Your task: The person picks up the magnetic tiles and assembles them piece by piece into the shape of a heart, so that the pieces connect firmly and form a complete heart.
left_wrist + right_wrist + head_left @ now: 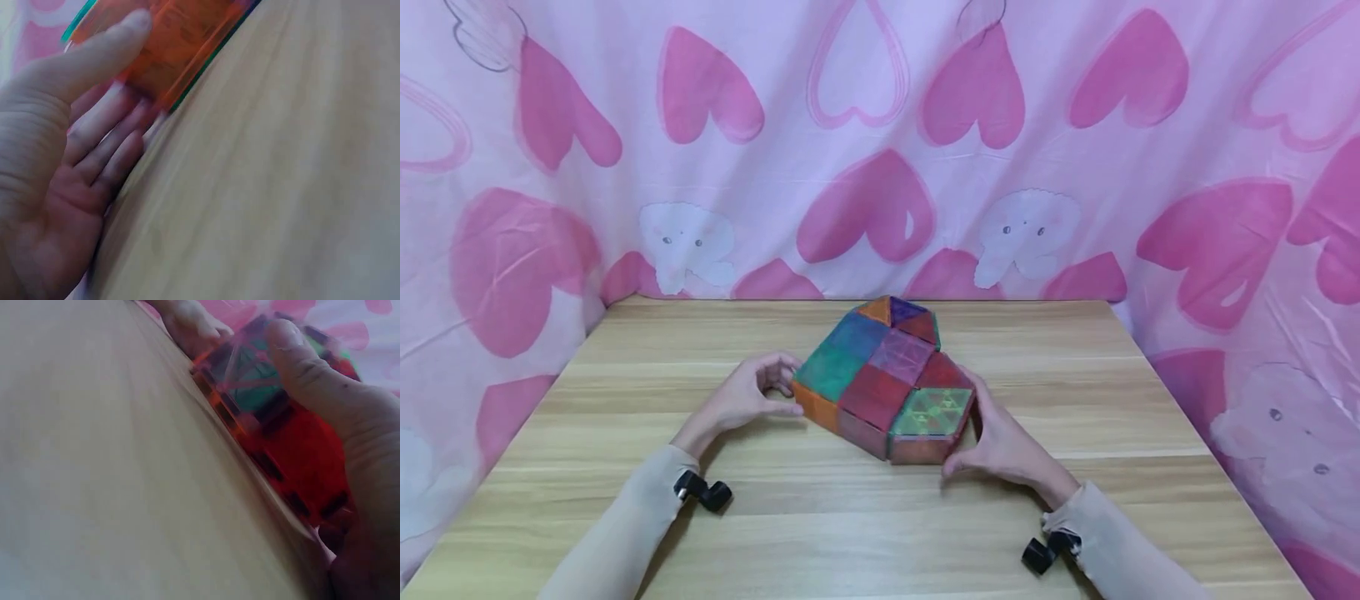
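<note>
A low, flat-topped structure of see-through coloured magnetic tiles (880,392) lies on the wooden table, held between both hands. My left hand (752,387) is at its left corner, with the thumb on an orange side tile (181,50) and the fingers reaching behind. At the right end my right hand (1003,442) grips the structure, thumb toward the front. Close up in the right wrist view, that thumb lies across the side near a red tile (306,462); most of the fingers are hidden. The top shows green, blue, purple, red and orange pieces, with a patterned yellow-green tile (934,412) at front right.
The light wooden table (850,533) runs back to a pink curtain (760,183) printed with hearts, which also hangs along both sides. Each sleeved wrist carries a small black camera (703,492).
</note>
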`<state>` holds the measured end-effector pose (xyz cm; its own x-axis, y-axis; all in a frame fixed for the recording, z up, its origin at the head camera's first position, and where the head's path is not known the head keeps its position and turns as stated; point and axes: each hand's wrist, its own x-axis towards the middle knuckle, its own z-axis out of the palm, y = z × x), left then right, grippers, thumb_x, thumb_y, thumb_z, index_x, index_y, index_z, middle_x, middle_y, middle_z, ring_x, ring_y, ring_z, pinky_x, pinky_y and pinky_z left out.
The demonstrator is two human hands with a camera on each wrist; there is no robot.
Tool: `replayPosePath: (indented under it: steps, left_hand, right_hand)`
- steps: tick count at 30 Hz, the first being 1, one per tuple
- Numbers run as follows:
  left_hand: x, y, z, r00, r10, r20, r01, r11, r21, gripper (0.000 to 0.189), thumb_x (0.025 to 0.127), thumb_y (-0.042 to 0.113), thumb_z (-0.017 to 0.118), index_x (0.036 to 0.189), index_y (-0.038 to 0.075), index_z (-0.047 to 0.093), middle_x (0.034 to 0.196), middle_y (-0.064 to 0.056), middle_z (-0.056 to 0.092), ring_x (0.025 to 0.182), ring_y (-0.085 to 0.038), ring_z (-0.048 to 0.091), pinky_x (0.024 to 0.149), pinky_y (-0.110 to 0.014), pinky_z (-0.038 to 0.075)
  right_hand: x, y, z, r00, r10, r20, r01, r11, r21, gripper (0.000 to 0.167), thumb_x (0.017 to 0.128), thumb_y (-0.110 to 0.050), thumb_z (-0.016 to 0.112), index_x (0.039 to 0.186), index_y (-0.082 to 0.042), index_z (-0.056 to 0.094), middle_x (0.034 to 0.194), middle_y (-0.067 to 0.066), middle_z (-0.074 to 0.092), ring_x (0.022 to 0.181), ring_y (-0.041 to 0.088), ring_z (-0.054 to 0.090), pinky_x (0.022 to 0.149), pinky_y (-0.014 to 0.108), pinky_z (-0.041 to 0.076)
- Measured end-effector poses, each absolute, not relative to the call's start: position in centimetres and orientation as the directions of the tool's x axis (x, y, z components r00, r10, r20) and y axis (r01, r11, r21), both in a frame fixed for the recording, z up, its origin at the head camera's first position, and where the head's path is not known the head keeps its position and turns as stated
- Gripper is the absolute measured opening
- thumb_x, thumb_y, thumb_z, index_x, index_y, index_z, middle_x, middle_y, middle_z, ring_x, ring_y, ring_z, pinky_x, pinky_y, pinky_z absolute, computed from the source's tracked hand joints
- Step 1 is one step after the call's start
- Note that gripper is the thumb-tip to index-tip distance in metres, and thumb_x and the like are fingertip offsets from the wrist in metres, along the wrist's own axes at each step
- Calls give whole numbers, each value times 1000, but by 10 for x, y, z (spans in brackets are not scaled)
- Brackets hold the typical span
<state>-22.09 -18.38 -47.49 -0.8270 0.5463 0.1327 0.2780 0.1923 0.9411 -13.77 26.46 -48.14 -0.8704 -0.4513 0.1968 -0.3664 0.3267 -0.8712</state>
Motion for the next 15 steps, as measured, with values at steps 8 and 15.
replayPosePath:
  steps: [8, 15]
  left_hand:
    - [-201, -179, -470, -622, 779, 75, 187, 55, 981, 31, 94, -9, 82, 124, -12, 73, 115, -18, 83, 106, -21, 82, 94, -37, 66]
    - [-183, -143, -470, -566, 820, 79, 216, 55, 975, 24, 97, 1, 83, 119, -5, 78, 114, -22, 82, 105, -28, 82, 94, -41, 67]
  right_hand:
    - [-154, 298, -481, -857, -472, 205, -312, 160, -936, 139, 75, 0, 102, 178, -18, 10, 174, 18, 33, 150, 13, 46, 121, 17, 38]
    - [-174, 334, -488, -918, -293, 265, -323, 168, -931, 100, 89, 17, 80, 171, 5, 24, 154, 14, 52, 134, 11, 58, 111, 18, 50]
